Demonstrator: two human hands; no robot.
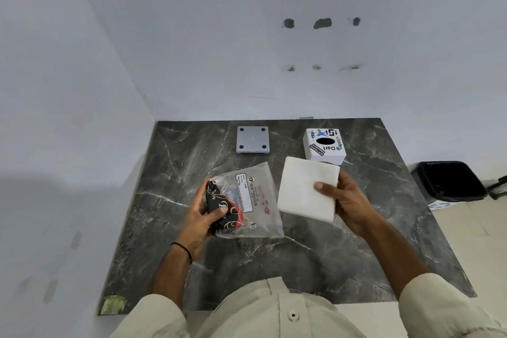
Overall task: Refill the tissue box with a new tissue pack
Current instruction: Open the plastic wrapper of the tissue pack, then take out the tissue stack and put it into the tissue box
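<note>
I was looking into the corner of what seemed a plain office or workroom, though I could not tell which: white painted walls (219, 35) pocked with rough holes (322, 23), and a dark marble-patterned surface (356, 255) set against them. A black lined bin (450, 181) stood on the pale floor (466, 230) at the right, and the tissue box (325, 155) carried software stickers reading "Dart" and "code".
</note>
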